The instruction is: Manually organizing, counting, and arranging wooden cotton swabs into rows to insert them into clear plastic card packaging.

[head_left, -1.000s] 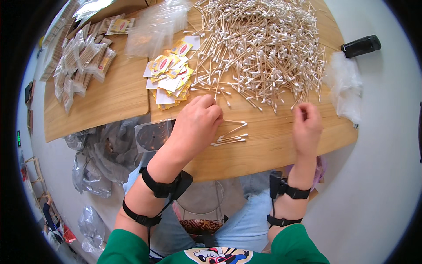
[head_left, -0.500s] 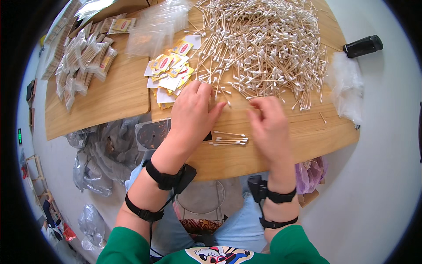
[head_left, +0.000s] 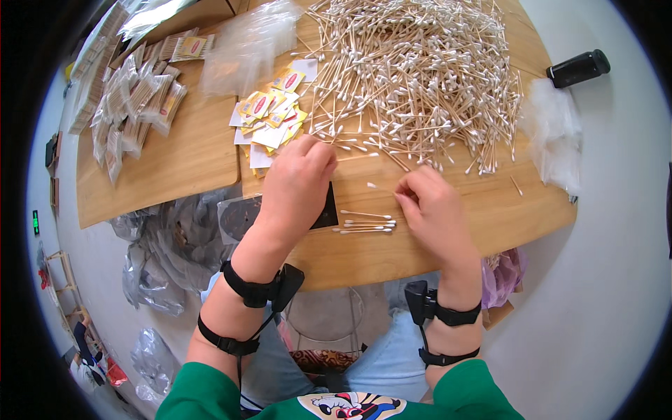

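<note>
My left hand (head_left: 297, 183) pinches a cotton swab (head_left: 355, 157), whose stick points right with a white tip at its end. Across from it, my right hand (head_left: 435, 213) has thumb and forefinger closed on another cotton swab, its white tip (head_left: 372, 185) reaching left. Between my forearms a small row of cotton swabs (head_left: 367, 224) lies side by side near the table's front edge. Just beyond both hands spreads a large loose heap of cotton swabs (head_left: 420, 77). A dark flat piece (head_left: 325, 211) shows partly behind my left wrist.
Yellow and white cards (head_left: 269, 115) are piled left of the heap, with clear plastic bags (head_left: 245, 49) behind. Filled swab packets (head_left: 140, 98) lie farther left. At the right are a black bottle (head_left: 579, 68) and more clear bags (head_left: 551, 136). Grey plastic bags (head_left: 175, 238) sit below the table.
Both hands have drawn back slightly from the heap's near edge, the left one moving a little left. A swab now shows in each hand. The small row has not moved.
</note>
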`<state>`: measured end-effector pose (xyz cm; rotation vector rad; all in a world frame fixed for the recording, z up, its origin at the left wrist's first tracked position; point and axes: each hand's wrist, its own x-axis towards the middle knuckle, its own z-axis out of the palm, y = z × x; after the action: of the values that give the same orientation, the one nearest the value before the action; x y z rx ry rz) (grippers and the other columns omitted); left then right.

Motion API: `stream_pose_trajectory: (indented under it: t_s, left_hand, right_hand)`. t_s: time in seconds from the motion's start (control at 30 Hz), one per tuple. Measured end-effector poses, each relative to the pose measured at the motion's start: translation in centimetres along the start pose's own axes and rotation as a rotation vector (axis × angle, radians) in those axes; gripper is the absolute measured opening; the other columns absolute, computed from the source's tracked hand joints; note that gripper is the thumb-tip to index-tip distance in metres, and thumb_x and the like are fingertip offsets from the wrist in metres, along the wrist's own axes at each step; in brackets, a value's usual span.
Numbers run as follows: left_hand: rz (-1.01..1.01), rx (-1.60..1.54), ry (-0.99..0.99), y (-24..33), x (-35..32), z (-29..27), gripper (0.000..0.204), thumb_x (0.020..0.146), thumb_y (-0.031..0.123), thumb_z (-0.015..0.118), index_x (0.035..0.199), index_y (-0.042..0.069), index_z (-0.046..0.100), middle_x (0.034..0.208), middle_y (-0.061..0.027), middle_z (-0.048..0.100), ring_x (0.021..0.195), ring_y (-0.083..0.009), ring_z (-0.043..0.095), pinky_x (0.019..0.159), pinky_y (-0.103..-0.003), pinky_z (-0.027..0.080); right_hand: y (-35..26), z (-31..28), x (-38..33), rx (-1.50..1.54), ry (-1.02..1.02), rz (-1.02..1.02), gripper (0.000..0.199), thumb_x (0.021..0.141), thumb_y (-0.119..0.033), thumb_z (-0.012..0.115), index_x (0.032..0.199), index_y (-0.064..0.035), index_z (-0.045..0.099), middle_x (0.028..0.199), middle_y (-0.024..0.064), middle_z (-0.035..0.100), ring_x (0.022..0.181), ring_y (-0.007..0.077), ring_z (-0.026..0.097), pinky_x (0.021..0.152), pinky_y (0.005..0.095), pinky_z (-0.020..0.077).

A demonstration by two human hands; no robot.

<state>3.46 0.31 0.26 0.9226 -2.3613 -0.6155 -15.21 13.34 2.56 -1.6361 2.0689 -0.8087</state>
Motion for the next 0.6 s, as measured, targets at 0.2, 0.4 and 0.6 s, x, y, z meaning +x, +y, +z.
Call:
stream_pose_trajectory:
  t_s: [0.2,0.4,0.6]
  left_hand:
    - [0.099,-0.156,-0.479,1.5,-0.1,-2.0,0.012,0.082,0.005,0.07,0.091,0.002,0.063,0.09,-0.013,0.061,0.088,-0.0349,0.061,0.076,-0.042,0.05]
    - [0.064,0.0,0.022,1.0,0.6,0.0,0.018,0.081,0.003,0.071,0.099,0.003,0.066,0.095,-0.0135,0.061,0.091,-0.0343,0.061,0.079,-0.041,0.05]
    - [0.086,0.034,-0.034,0.1,0.6,0.7,0.015,0.08,0.005,0.073,0.093,0.004,0.066,0.095,-0.01,0.06,0.093,-0.0327,0.06,0.082,-0.042,0.049]
  right_hand:
    - [-0.1,-0.3,0.2,0.22,0.029,0.091,0.013,0.083,-0.006,0.071,0.093,-0.0043,0.063,0.089,0.0124,0.061,0.08,0.0334,0.064,0.068,0.0415,0.0508]
    - [0.3,1.1,1.0,-0.098,0.187,0.126,0.013,0.084,-0.008,0.071,0.092,-0.0058,0.061,0.09,0.0118,0.06,0.083,0.0336,0.063,0.07,0.0432,0.0497]
    - [0.5,0.8,0.6,-0.079,0.06,0.06,0.011,0.082,-0.006,0.071,0.086,-0.0051,0.061,0.088,0.0117,0.06,0.082,0.0333,0.063,0.07,0.0433,0.0497]
